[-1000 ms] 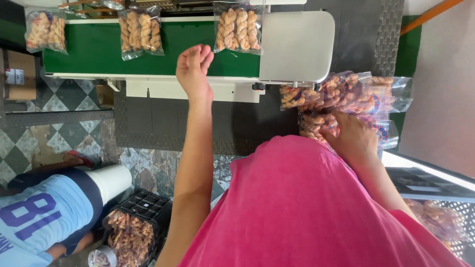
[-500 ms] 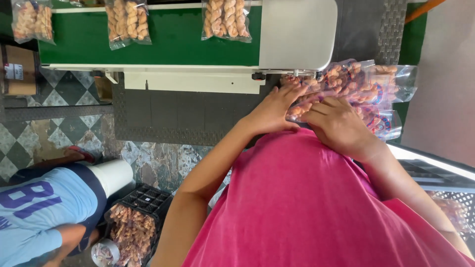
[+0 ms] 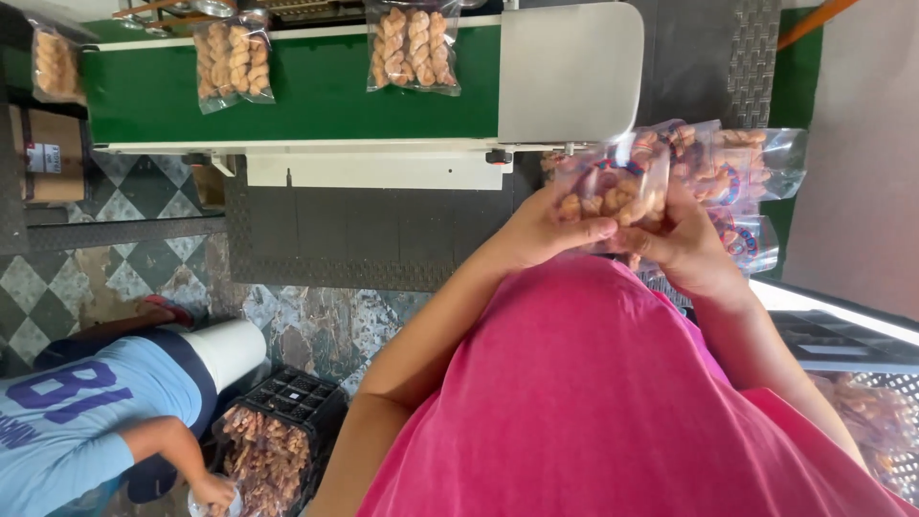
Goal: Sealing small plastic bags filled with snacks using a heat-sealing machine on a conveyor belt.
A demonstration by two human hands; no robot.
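At right of centre, the left hand (image 3: 541, 230) and right hand (image 3: 684, 244) clamp their fingers on a clear snack bag (image 3: 613, 190). More bags (image 3: 742, 168) are piled just behind it. Two others ride the green belt (image 3: 316, 91) at the top.

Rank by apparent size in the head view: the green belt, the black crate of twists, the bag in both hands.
1. green belt, largest.
2. black crate and held bag: look alike; the bag sits nearer the camera, so unranked.
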